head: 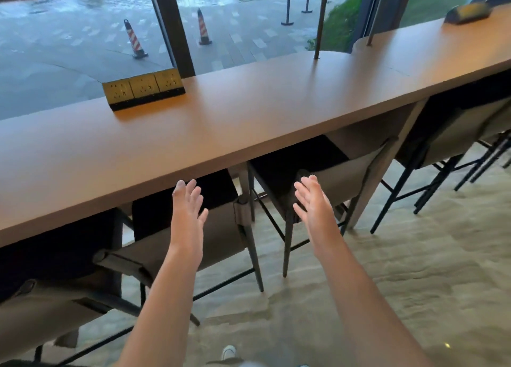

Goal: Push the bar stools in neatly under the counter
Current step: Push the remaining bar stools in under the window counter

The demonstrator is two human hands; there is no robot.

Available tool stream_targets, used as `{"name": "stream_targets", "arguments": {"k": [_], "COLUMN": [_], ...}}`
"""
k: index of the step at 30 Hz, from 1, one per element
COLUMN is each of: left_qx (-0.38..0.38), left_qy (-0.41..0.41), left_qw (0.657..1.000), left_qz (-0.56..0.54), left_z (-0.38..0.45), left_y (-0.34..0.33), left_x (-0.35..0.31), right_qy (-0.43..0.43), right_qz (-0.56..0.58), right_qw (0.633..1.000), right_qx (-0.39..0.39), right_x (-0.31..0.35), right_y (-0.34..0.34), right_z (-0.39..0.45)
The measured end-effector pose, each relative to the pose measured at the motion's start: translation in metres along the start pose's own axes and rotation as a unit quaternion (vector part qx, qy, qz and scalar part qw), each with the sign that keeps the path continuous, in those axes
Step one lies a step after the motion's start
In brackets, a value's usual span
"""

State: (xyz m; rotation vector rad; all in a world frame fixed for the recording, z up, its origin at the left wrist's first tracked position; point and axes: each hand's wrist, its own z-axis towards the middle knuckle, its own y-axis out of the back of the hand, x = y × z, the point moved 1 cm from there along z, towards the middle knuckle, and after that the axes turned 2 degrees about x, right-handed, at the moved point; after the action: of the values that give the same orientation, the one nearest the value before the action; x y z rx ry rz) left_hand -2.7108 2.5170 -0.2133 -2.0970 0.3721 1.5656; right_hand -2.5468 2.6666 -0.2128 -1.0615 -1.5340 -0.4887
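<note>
Both hands reach forward at centre frame, fingers straight, holding nothing: left hand (pixel 188 203) over one stool (pixel 221 228), right hand (pixel 313 198) before another stool (pixel 348 173), both tucked under the table (pixel 249 112).

We see a warm brown counter (pixel 249 117), grey-beige stools (pixel 221 228) with black legs, a brass-yellow socket box (pixel 143 87) on a black base, red-and-white striped cones (pixel 134 38) outside, and a mottled beige floor (pixel 414 269).
</note>
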Motion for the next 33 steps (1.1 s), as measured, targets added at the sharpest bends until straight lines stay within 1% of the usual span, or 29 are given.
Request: {"name": "stream_targets", "arguments": {"k": [8, 14, 20, 26, 33], "left_qx": [0.083, 0.13, 0.168, 0.229, 0.325], "left_qy": [0.002, 0.005, 0.027, 0.037, 0.033], "left_qw": [0.996, 0.991, 0.985, 0.972, 0.942], "left_qz": [0.018, 0.026, 0.033, 0.043, 0.083], "left_z": [0.013, 0.036, 0.071, 0.111, 0.139], "left_y": [-0.097, -0.145, -0.203, -0.275, -0.376], "left_x": [0.0, 0.006, 0.026, 0.028, 0.03], "right_qy": [0.025, 0.034, 0.023, 0.029, 0.045], "right_qz": [-0.001, -0.017, -0.045, -0.067, -0.028], "right_qw": [0.998, 0.997, 0.996, 0.99, 0.979], "right_qx": [-0.059, -0.072, -0.079, -0.117, -0.198], "right_x": [0.024, 0.037, 0.051, 0.081, 0.11], "right_y": [0.064, 0.086, 0.104, 0.13, 0.197], "right_z": [0.01, 0.035, 0.088, 0.145, 0.179]}}
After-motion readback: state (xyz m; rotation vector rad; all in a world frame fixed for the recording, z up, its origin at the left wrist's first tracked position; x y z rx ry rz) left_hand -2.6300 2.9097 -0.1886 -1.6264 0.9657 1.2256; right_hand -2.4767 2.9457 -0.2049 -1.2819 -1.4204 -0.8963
